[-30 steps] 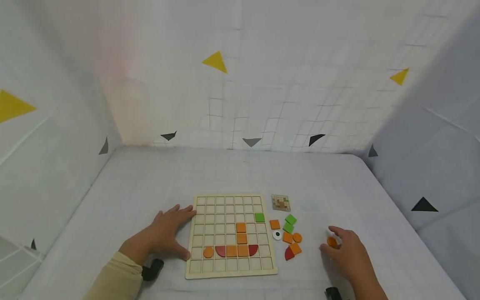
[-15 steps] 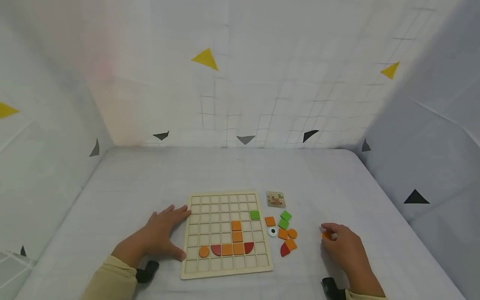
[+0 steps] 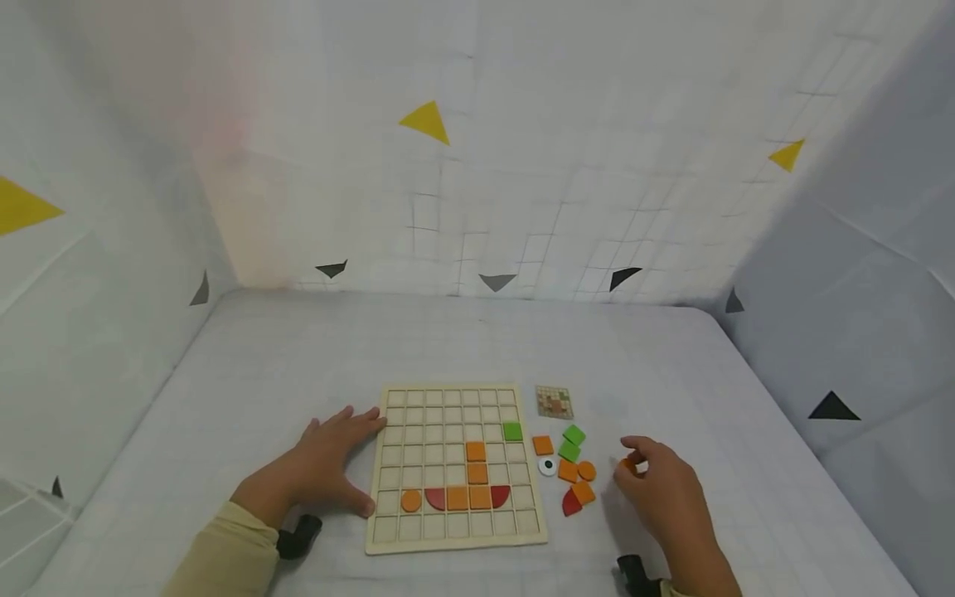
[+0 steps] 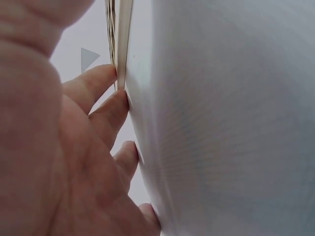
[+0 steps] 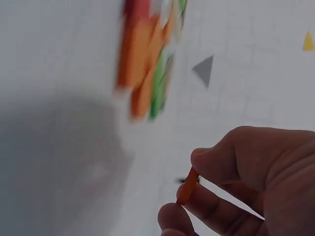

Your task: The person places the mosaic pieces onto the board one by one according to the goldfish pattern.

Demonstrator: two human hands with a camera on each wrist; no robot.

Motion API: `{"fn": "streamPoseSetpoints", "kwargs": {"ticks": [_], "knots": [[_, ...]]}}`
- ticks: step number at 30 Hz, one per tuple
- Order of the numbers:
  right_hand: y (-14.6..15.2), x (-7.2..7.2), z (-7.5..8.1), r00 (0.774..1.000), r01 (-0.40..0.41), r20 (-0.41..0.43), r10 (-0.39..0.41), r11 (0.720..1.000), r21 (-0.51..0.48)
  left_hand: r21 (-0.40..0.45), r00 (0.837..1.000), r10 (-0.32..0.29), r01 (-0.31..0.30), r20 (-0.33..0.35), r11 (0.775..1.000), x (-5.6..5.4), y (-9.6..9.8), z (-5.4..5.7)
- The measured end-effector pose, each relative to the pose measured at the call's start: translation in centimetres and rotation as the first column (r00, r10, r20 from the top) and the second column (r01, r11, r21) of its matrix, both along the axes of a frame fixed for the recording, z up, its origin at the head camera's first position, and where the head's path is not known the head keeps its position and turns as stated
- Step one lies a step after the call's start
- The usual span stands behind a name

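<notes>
My left hand [image 3: 322, 461] lies with fingers spread along the left edge of a pale wooden grid board [image 3: 457, 548]; thumb and fingertips touch its side. In the left wrist view the fingertips [image 4: 120, 98] rest against the board's rim. To the right of the loose tiles, my right hand [image 3: 664, 491] pinches a small orange disc [image 5: 187, 188] between thumb and fingers, above the table. On the board sit orange squares [image 3: 476, 473], an orange disc [image 3: 411, 501], two red quarter-round tiles [image 3: 435, 498] and a green square [image 3: 512, 431].
Right of the board lie loose orange tiles [image 3: 543, 445], green squares [image 3: 569, 450], a red quarter-round tile [image 3: 571, 503] and a white eye disc [image 3: 548, 467]. A small pattern card [image 3: 555, 402] lies behind them. White sheeting [image 3: 477, 166] walls the table at the back and sides.
My right hand has moved left toward the loose tiles, and its fingers have closed on the orange disc. The left hand stays at the board's edge. The head view has shifted slightly.
</notes>
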State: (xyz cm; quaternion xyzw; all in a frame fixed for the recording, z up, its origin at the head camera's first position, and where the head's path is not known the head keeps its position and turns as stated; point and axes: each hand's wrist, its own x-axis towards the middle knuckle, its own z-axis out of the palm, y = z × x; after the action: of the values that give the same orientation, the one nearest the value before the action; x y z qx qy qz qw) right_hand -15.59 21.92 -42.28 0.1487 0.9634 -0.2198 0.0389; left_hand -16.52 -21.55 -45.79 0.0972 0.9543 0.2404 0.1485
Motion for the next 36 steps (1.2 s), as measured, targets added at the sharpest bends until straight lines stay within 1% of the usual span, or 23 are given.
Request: {"fn": "streamPoseSetpoints", "kwargs": {"ticks": [2, 5, 7, 8, 10, 13, 15, 18, 19, 22, 24, 27, 29, 32, 35, 36], "knots": [[-1.9, 0.4, 0.8, 0.999, -0.027, -0.021, 0.026, 0.999, -0.037, -0.001, 1.000, -0.002, 0.002, -0.001, 1.000, -0.1, 0.0, 0.0], [-5.2, 0.9, 1.8, 0.993, -0.105, -0.072, 0.099, 0.990, -0.095, -0.007, 1.000, 0.003, -0.003, 0.000, 1.000, 0.0, -0.1, 0.0], [-7.5, 1.2, 2.4, 0.979, -0.180, -0.121, 0.165, 0.976, -0.124, -0.007, 1.000, 0.007, -0.007, 0.001, 1.000, 0.0, -0.2, 0.0], [-8.5, 1.3, 2.5, 0.967, -0.226, -0.147, 0.206, 0.965, -0.132, -0.004, 1.000, 0.007, -0.007, 0.002, 1.000, 0.0, -0.2, 0.0], [-10.4, 1.5, 2.7, 0.933, -0.330, -0.197, 0.300, 0.933, -0.142, 0.003, 1.000, 0.005, -0.005, 0.001, 1.000, 0.1, -0.3, -0.1], [-12.8, 1.5, 2.6, 0.868, -0.475, -0.230, 0.441, 0.871, -0.125, 0.018, 1.000, -0.004, 0.004, 0.006, 1.000, 0.1, -0.4, -0.2], [-14.1, 1.4, 2.4, 0.823, -0.552, -0.232, 0.518, 0.826, -0.112, 0.021, 1.000, -0.010, 0.009, 0.013, 1.000, 0.1, -0.5, -0.3], [-15.9, 1.1, 2.0, 0.768, -0.627, -0.224, 0.600, 0.775, -0.076, 0.017, 1.000, -0.013, 0.013, 0.021, 1.000, 0.0, -0.6, -0.3], [-16.5, 1.0, 2.0, 0.752, -0.647, -0.223, 0.621, 0.759, -0.066, 0.012, 1.000, -0.012, 0.012, 0.022, 1.000, 0.0, -0.7, -0.2], [-18.3, 0.6, 1.8, 0.714, -0.688, -0.217, 0.666, 0.725, -0.041, 0.002, 1.000, -0.016, 0.016, 0.007, 1.000, -0.1, -0.8, -0.1], [-19.4, 0.4, 1.6, 0.684, -0.718, -0.205, 0.700, 0.696, -0.019, 0.001, 1.000, -0.021, 0.021, -0.005, 1.000, -0.1, -0.9, -0.1], [-20.9, 0.1, 1.1, 0.648, -0.751, -0.164, 0.744, 0.659, 0.024, 0.010, 0.999, -0.034, 0.034, -0.018, 0.999, -0.1, -1.1, -0.1], [-21.6, 0.0, 0.7, 0.628, -0.768, -0.136, 0.766, 0.638, 0.050, 0.028, 0.999, -0.040, 0.041, -0.019, 0.999, -0.1, -1.1, -0.1], [-22.5, -0.2, 0.0, 0.617, -0.776, -0.110, 0.779, 0.626, 0.076, 0.057, 0.999, -0.046, 0.047, -0.017, 0.997, -0.1, -0.9, -0.1], [-23.1, -0.3, -0.5, 0.616, -0.776, -0.103, 0.781, 0.624, 0.091, 0.057, 0.999, -0.043, 0.044, -0.013, 0.997, -0.1, -0.8, -0.1], [-23.3, -0.3, -0.7, 0.613, -0.778, -0.102, 0.784, 0.621, 0.096, 0.051, 0.999, -0.041, 0.041, -0.011, 0.998, -0.1, -0.8, -0.1]]}}
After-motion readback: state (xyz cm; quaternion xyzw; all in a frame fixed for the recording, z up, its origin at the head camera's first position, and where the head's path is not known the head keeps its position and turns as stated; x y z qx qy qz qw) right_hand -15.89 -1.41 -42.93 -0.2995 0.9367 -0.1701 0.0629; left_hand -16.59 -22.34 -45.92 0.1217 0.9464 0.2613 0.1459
